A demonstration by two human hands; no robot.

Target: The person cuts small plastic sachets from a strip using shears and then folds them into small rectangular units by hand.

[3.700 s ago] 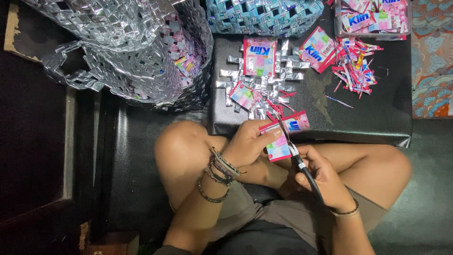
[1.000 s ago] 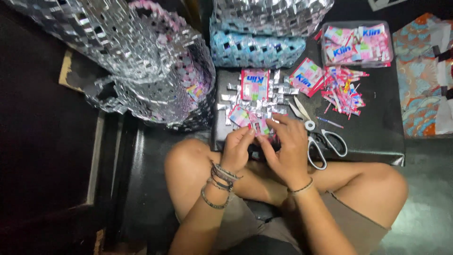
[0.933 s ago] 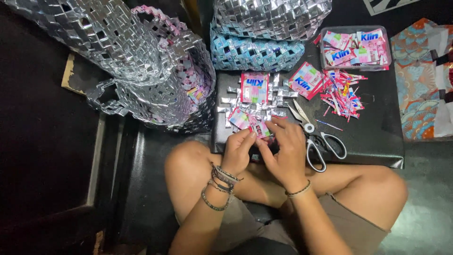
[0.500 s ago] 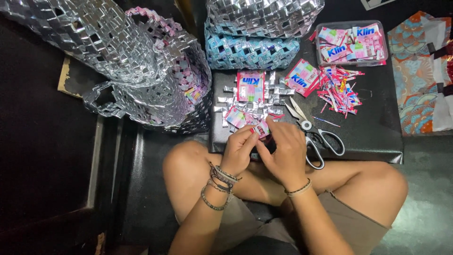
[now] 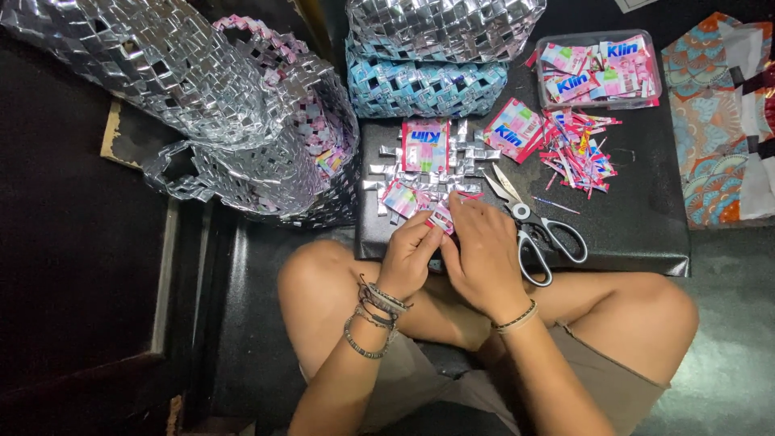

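We see our left hand [image 5: 412,257] and right hand [image 5: 483,257] meeting over the near edge of the black worktop [image 5: 646,234], fingers pinched on a small pink-and-silver folded wrapper strip [image 5: 442,218] at the edge of the woven silver-and-pink wrapper mat [image 5: 428,173]. The hands cover the join, so we cannot tell how the strip is threaded. Just right of them lie black-handled steel scissors [image 5: 533,230]. Beyond sit loose pink wrapper cuttings [image 5: 577,149] and a clear plastic tray of wrappers [image 5: 597,69]. 1 woven silver basket [image 5: 202,97] is cut off at the frame.

Glossy foil woven mat [image 5: 428,173], shiny metal scissors [image 5: 529,222], matt black board [image 5: 638,234].
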